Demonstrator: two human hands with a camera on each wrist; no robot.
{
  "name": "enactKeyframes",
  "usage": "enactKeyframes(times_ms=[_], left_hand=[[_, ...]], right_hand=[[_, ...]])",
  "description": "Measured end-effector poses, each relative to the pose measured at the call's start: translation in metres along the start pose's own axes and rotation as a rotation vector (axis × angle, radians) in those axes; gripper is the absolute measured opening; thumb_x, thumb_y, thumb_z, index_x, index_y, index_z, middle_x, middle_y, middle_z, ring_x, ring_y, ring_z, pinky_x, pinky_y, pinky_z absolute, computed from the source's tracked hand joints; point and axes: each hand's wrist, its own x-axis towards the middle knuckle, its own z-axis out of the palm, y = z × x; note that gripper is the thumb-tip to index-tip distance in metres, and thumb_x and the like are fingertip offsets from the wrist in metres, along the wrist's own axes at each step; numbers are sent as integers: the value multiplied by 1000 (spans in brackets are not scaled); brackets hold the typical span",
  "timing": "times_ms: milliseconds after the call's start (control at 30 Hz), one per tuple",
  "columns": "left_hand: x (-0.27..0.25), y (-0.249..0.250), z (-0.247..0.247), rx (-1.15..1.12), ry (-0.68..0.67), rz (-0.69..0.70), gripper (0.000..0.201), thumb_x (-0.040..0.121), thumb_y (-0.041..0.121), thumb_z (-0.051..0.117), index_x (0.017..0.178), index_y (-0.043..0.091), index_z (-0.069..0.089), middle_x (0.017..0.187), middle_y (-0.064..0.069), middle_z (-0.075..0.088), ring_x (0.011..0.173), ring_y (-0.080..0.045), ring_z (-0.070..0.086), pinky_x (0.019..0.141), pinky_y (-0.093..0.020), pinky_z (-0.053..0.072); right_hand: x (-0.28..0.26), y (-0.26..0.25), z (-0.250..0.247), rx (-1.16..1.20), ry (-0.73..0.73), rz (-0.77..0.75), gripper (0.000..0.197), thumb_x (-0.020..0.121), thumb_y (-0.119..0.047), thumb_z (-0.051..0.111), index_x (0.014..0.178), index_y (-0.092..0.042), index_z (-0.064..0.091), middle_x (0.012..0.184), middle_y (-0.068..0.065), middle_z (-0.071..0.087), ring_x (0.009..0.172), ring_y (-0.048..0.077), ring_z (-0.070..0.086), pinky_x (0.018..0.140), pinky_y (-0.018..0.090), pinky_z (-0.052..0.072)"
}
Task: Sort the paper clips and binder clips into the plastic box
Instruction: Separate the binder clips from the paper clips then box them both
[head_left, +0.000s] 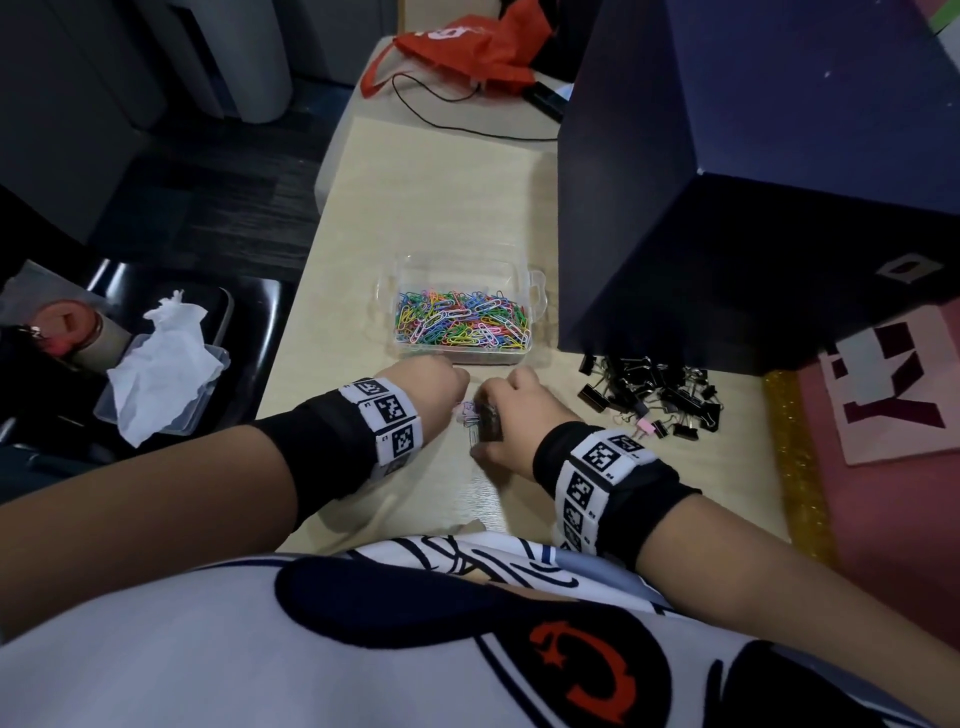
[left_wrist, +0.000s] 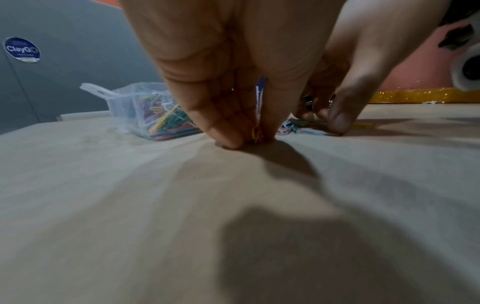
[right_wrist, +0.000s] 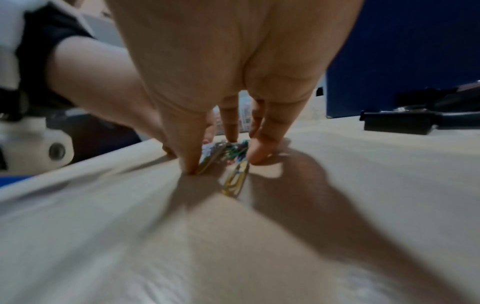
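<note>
1. Between the two hands, on the pale table (head_left: 415, 171), lies a small cluster of loose paper clips (head_left: 470, 418), just in front of the clear plastic box (head_left: 537, 291), which already holds a heap of coloured clips.
2. Fingertips of the left hand (head_left: 423, 387) are pressed together on an orange-yellow clip (left_wrist: 257, 133) against the tabletop.
3. Around the cluster the right hand (head_left: 511, 415) has its fingers spread and planted; whether it actually grips any clip I cannot tell.
4. Done well, I judge this step needs the clips raked into one tight bunch, then nipped from both sides so none slide flat and escape on the smooth top before the short lift to the box.
5. Well to the right sits the pile of black binder clips (head_left: 654, 397), unsorted, against a dark blue box (head_left: 727, 208).
6. Farther off are a red bag (head_left: 467, 47) and, on a black chair, a lid with crumpled tissue (head_left: 161, 358).
</note>
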Motion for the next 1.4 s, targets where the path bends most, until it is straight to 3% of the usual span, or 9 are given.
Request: enactKeyframes(times_ms=[200, 433, 600, 767, 867, 1000, 1133, 1233, 1400], left_hand=[[-5, -6, 1, -28, 29, 12, 19, 92, 14, 46, 107, 15, 58, 107, -9, 60, 100, -29, 59, 82, -36, 48], [-9, -14, -9, -152, 189, 31, 18, 94, 19, 47, 108, 19, 58, 109, -4, 58, 100, -28, 58, 83, -36, 49], [-11, -24, -37, -238, 355, 35, 20, 93, 21, 52, 110, 17, 62, 110, -7, 59, 102, -27, 58, 83, -32, 44], [-7, -37, -59, -293, 450, -30, 18, 89, 22, 58, 105, 18, 66, 101, -7, 61, 96, -28, 60, 81, -33, 45], [-2, -41, -67, -269, 425, -72, 22, 91, 27, 57, 111, 21, 64, 106, -6, 62, 102, -26, 59, 84, -34, 44], [-1, -40, -64, -256, 411, -83, 34, 93, 31, 54, 126, 22, 58, 120, -6, 59, 111, -26, 57, 89, -33, 43], [-10, -29, -53, -270, 425, -33, 28, 92, 27, 54, 118, 23, 62, 115, -5, 58, 105, -28, 59, 86, -36, 48], [-13, -15, -41, -165, 275, 25, 27, 94, 27, 48, 118, 22, 59, 120, -3, 57, 110, -26, 57, 87, -35, 48], [-11, 0, -20, -1, 44, 114, 43, 88, 36, 56, 128, 23, 51, 124, -1, 51, 113, -25, 55, 88, -36, 50]], right_hand=[[5, -5, -3, 15, 28, -40, 31, 84, -6, 50, 115, -11, 50, 116, 12, 42, 103, 36, 55, 89, 39, 47], [14, 2, -16, -1, 47, 26, 25, 82, -7, 58, 106, -15, 56, 117, 8, 51, 106, 27, 55, 88, 32, 45], [19, -4, -37, -33, 69, -10, 20, 85, -12, 59, 103, -17, 65, 111, 5, 61, 103, 25, 58, 77, 23, 39], [28, -13, -62, 152, 284, -27, 9, 83, -12, 60, 87, -19, 63, 102, 1, 64, 93, 20, 59, 74, 21, 38], [32, -14, -74, 249, 407, -26, 14, 84, -18, 63, 98, -21, 64, 107, 2, 60, 94, 19, 59, 79, 20, 39], [30, -7, -80, 190, 332, 16, 34, 89, -24, 61, 122, -22, 57, 125, 4, 56, 112, 22, 56, 95, 27, 40], [18, 5, -72, 177, 316, 41, 24, 88, -15, 57, 111, -19, 61, 109, 3, 56, 103, 23, 58, 92, 27, 43], [12, 13, -55, 55, 119, 113, 21, 85, -18, 58, 106, -21, 62, 112, 4, 63, 102, 24, 60, 90, 30, 49], [0, 15, -20, -87, -77, 61, 76, 65, -41, 78, 130, -23, 44, 124, 4, 38, 110, 26, 52, 93, 34, 47]])
